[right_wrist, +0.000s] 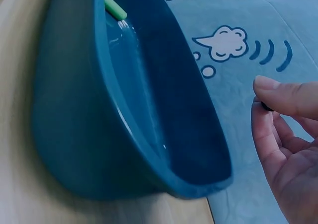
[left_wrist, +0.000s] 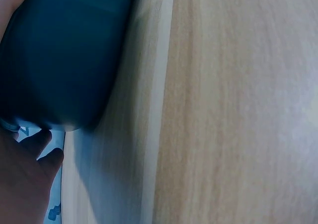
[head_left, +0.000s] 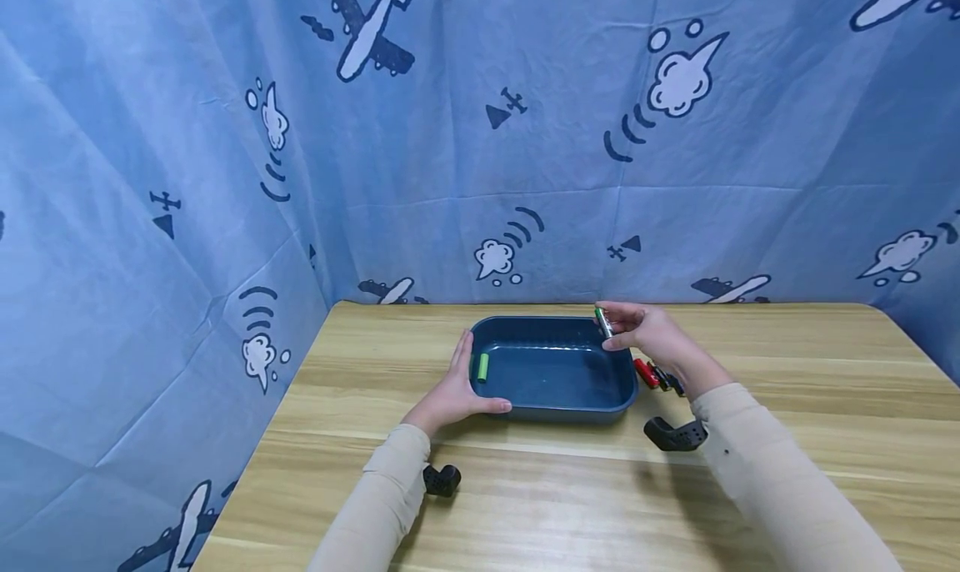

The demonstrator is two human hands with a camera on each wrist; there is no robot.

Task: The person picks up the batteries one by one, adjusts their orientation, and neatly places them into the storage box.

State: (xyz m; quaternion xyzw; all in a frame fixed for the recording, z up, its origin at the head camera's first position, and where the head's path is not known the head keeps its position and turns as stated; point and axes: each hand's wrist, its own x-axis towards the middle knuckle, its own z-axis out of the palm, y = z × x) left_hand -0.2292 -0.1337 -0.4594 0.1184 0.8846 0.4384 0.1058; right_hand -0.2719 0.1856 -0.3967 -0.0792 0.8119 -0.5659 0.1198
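A dark blue rectangular basin (head_left: 555,382) sits on the wooden table with a light green battery (head_left: 483,367) lying inside near its left wall. My left hand (head_left: 453,395) rests against the basin's left front corner, fingers stretched along the left side and thumb along the front rim. Above the basin's right back corner, my right hand (head_left: 645,336) pinches a battery (head_left: 604,323) with a green end and a dark and silver body. In the right wrist view only a dark end (right_wrist: 267,106) of it shows between thumb and forefinger.
Right of the basin, a red battery (head_left: 645,373) and dark batteries (head_left: 660,378) lie close together, partly under my right forearm. Black wrist mounts (head_left: 675,434) hang beneath both forearms. A blue patterned curtain (head_left: 480,138) stands behind and left of the table.
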